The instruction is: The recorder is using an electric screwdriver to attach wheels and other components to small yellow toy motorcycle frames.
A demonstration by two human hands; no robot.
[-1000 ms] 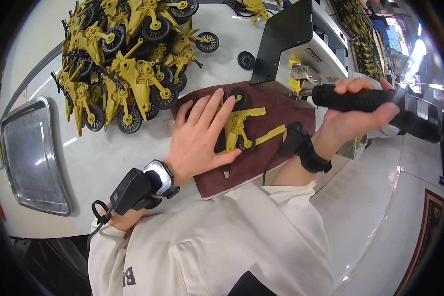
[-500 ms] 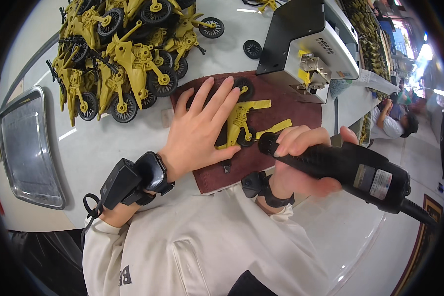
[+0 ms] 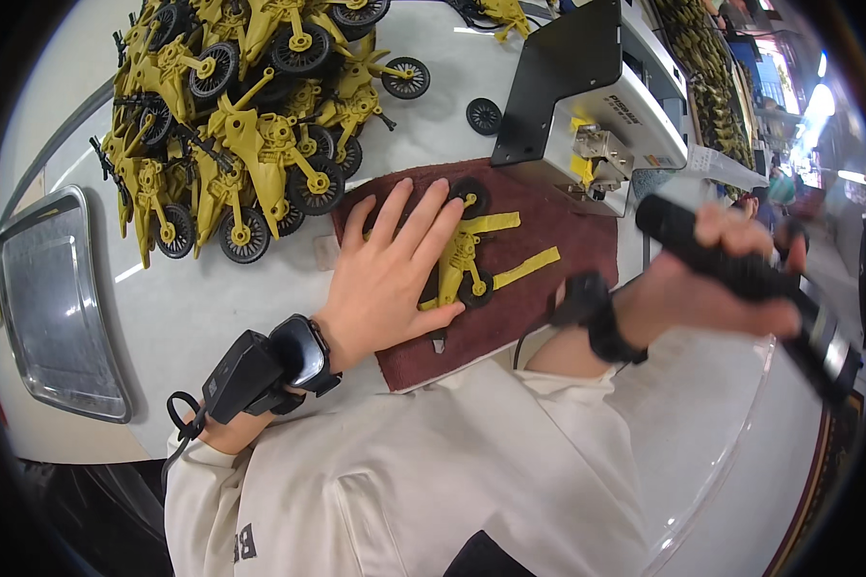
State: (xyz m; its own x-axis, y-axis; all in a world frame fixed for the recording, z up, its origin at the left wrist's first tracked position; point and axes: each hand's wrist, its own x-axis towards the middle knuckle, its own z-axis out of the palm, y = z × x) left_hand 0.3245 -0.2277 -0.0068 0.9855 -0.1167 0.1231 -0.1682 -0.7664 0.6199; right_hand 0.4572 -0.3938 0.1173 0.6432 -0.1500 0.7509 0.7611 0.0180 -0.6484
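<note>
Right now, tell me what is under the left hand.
Under the left hand are part of a yellow toy bike and some of the maroon cloth. The bike's two dark wheels show beyond the hand; whatever lies directly beneath the palm is covered.

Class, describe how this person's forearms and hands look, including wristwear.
Cream sleeves look pushed up; the left hand and right hand are ungloved. Wristwear: on the left, a cabled black box and a black device with a glossy, rounded face; on the right, a black strap and blurred black module.
</note>
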